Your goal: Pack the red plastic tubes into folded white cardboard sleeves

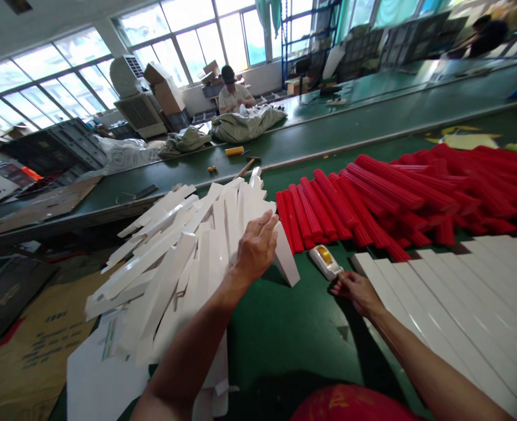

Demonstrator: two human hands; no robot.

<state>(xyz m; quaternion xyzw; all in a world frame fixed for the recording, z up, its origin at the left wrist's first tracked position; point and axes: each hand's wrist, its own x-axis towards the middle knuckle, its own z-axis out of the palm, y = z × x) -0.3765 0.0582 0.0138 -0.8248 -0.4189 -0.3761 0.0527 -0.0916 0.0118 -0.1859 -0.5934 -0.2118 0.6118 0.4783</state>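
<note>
- Left hand [257,245]: fingers together and flat, palm down on the heap of white folded cartons [183,263], at its near right edge.
- Right hand [357,290]: loosely curled, fingertips at the rear end of the tape dispenser [326,261]; grip on it cannot be told.
- Dispenser lying on green table surface [293,327], between both hands, just beyond the right one.
- Beyond the hands: rows of red sleeves [399,196], overlapped.
- Right of right hand: flat white strips [460,292] laid in a fan.
- Farther off: long green conveyor belt [328,134], a seated person [233,93] at grey sacks [245,124].
- Room: factory hall, wide windows [188,41], stacked crates [65,146], cardboard on floor [26,351] left of left hand.
</note>
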